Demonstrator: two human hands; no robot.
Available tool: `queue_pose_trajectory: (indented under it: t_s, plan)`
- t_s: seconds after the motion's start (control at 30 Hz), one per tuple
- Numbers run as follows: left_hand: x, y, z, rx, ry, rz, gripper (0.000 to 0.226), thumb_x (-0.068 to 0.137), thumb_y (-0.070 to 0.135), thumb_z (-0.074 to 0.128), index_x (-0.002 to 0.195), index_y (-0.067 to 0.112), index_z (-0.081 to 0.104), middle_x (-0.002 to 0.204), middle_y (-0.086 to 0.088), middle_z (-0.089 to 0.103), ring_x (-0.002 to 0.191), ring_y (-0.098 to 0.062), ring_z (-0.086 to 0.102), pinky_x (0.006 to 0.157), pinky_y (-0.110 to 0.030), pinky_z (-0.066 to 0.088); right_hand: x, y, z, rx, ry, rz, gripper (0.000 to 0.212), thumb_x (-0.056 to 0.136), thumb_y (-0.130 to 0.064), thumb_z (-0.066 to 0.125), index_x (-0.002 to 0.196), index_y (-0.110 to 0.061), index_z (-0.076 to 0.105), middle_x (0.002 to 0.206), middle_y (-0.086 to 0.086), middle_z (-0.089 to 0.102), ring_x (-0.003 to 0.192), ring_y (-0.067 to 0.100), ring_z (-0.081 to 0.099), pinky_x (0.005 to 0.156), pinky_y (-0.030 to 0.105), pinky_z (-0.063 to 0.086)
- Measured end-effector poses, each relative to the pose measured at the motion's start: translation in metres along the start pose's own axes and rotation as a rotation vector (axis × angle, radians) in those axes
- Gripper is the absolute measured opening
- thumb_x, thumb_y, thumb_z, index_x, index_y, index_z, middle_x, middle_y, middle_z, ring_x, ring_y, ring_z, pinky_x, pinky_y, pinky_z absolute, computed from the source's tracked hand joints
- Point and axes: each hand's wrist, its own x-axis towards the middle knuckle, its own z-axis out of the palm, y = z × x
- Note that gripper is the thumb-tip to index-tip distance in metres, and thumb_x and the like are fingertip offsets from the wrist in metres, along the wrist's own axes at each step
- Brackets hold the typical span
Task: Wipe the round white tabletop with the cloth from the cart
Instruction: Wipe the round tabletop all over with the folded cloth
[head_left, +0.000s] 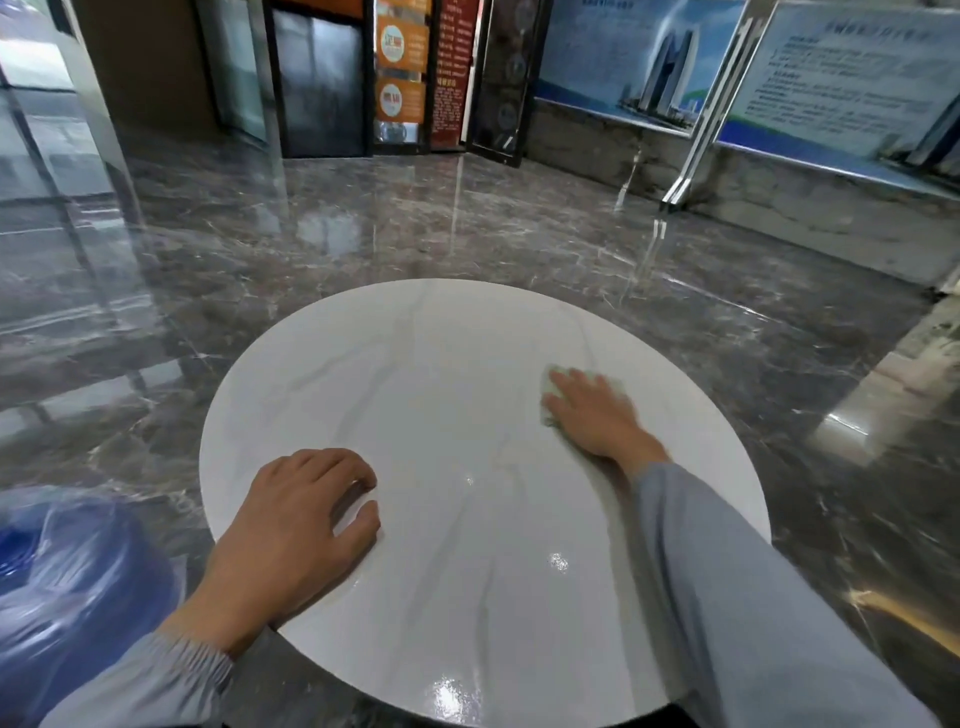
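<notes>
— Where was the cloth (546, 397) at that moment?

— On the round white tabletop (441, 364), over toward its right edge, pinned flat under the right hand (592, 415). That hand lay palm down, fingers straight, pressing the cloth to the surface rather than curling round it. Only pale strips of cloth showed past the fingertips and along the hand's left side.

— And the left hand (291, 530)?

— At the near left edge of the top, well apart from the cloth. Its fingers were loosely bent, with the tips and thumb touching the white surface, and it held nothing.

— Anything else about?

— Grey sleeves (753, 597) on both arms, the right one lying across the near right edge. A blue translucent thing (67, 582), blurred, sat low beside the table's left side; I couldn't tell what it was. There was dark glossy marble floor (363, 234) all round and posters (623, 67) on the far wall.
</notes>
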Motion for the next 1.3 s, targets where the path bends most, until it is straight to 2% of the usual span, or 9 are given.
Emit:
queue_pose_trajectory:
  t_s: [0.17,0.33,0.47,0.67,0.77,0.9,1.0,1.13,1.3]
  plan:
    - [0.001,-0.002,0.005,-0.005,0.003,0.004,0.027,0.089,0.054,0.049,0.103,0.037,0.064,0.111,0.022,0.063,0.104,-0.011,0.06,0.094,-0.039,0.045,0.0,0.139,-0.002,0.083,0.074,0.375,0.062,0.091,-0.066,0.014,0.148,-0.048,0.026,0.166,-0.008,0.021,0.154,0.031,0.014,0.121,0.061,0.013]
    - [0.001,0.0,0.004,0.003,0.005,0.0,0.027,0.089,0.054,0.05,0.101,0.036,0.065,0.11,0.021,0.063,0.102,-0.012,0.06,0.093,-0.039,0.045,0.017,0.118,-0.007,0.113,0.002,0.447,0.063,0.101,-0.06,0.019,0.161,-0.046,0.009,0.173,-0.012,-0.003,0.159,0.034,-0.008,0.122,0.065,-0.003]
    - [0.001,0.001,0.003,0.013,0.013,-0.013,0.026,0.089,0.052,0.052,0.101,0.034,0.065,0.11,0.019,0.064,0.102,-0.014,0.06,0.093,-0.04,0.045,0.043,0.033,0.0,0.102,-0.005,0.23,0.062,0.104,-0.057,0.02,0.163,-0.046,0.005,0.173,-0.012,-0.007,0.159,0.031,-0.01,0.123,0.061,-0.008]
    - [0.001,0.001,0.001,0.038,-0.015,-0.001,0.028,0.089,0.054,0.051,0.104,0.034,0.063,0.113,0.018,0.063,0.103,-0.015,0.058,0.093,-0.039,0.044,0.052,-0.156,0.026,0.011,-0.076,-0.27,0.061,0.105,-0.06,0.021,0.163,-0.047,0.004,0.173,-0.012,-0.006,0.159,0.031,-0.011,0.122,0.062,-0.01]
    - [0.001,0.001,0.0,0.05,-0.033,0.005,0.027,0.089,0.055,0.05,0.105,0.036,0.062,0.115,0.019,0.062,0.103,-0.015,0.058,0.093,-0.039,0.045,0.048,-0.184,0.028,0.024,-0.078,-0.385,0.059,0.105,-0.061,0.021,0.162,-0.047,0.01,0.173,-0.013,-0.002,0.159,0.029,-0.008,0.123,0.06,-0.007]
    - [0.002,0.002,-0.001,0.056,-0.029,0.003,0.024,0.09,0.055,0.051,0.105,0.038,0.061,0.114,0.021,0.06,0.105,-0.012,0.057,0.092,-0.037,0.043,0.073,-0.122,0.018,0.098,-0.007,-0.222,0.06,0.101,-0.063,0.023,0.159,-0.048,0.017,0.172,-0.014,0.008,0.159,0.029,0.002,0.123,0.059,0.004]
    - [0.001,0.005,-0.001,0.059,-0.019,0.003,0.023,0.089,0.053,0.052,0.104,0.037,0.061,0.112,0.022,0.06,0.105,-0.01,0.056,0.092,-0.035,0.041,0.099,-0.036,0.015,0.093,0.004,-0.021,0.071,0.085,-0.073,0.011,0.153,-0.052,0.023,0.172,-0.015,0.007,0.159,0.032,0.003,0.12,0.065,0.005]
    - [0.007,0.0,-0.001,0.071,-0.037,0.009,0.023,0.088,0.055,0.051,0.102,0.039,0.061,0.112,0.025,0.059,0.103,-0.009,0.059,0.088,-0.036,0.042,0.082,0.075,-0.004,0.151,0.039,0.225,0.063,0.099,-0.067,0.022,0.159,-0.051,0.013,0.173,-0.014,0.001,0.16,0.029,-0.001,0.123,0.061,0.0]
    - [0.043,-0.009,-0.002,0.136,-0.15,0.071,0.035,0.092,0.066,0.044,0.113,0.044,0.061,0.116,0.027,0.056,0.103,-0.007,0.057,0.085,-0.034,0.042,0.076,0.156,-0.009,0.127,0.072,0.387,0.066,0.093,-0.069,0.018,0.156,-0.048,0.02,0.172,-0.01,0.011,0.158,0.033,0.008,0.122,0.063,0.008]
